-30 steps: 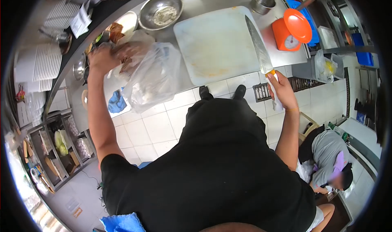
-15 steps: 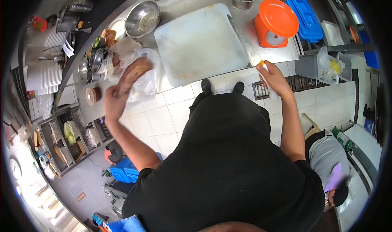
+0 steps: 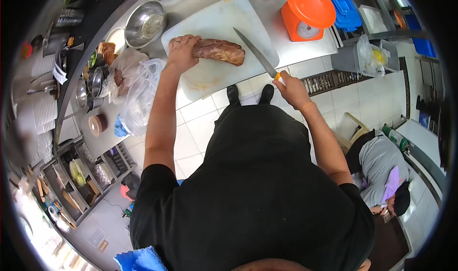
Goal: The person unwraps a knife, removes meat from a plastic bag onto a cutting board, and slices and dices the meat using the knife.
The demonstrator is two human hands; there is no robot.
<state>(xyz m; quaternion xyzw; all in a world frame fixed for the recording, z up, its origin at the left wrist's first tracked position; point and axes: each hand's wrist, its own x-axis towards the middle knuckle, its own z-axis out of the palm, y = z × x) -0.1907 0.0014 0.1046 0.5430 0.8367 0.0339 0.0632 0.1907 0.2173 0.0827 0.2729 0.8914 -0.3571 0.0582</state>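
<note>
A long piece of browned meat [image 3: 219, 52] lies across the white cutting board [image 3: 229, 18]. My left hand [image 3: 182, 53] is closed around its left end. In my right hand [image 3: 292, 90] is a kitchen knife [image 3: 257, 54] with a white and yellow handle. Its blade points up and to the left over the right part of the board, apart from the meat. Clear plastic bags [image 3: 143, 99] lie left of the board, near my left forearm.
An orange kitchen scale [image 3: 308, 13] stands right of the board. A steel bowl [image 3: 145, 25] sits at the upper left, with small metal cups [image 3: 98, 80] nearby. A grey bin [image 3: 365, 58] is at the right. A person in a grey shirt [image 3: 384, 161] is at the lower right.
My left hand has carried the meat from above the plastic bags rightward onto the cutting board. My right hand has shifted slightly left with the knife, whose blade now angles over the board.
</note>
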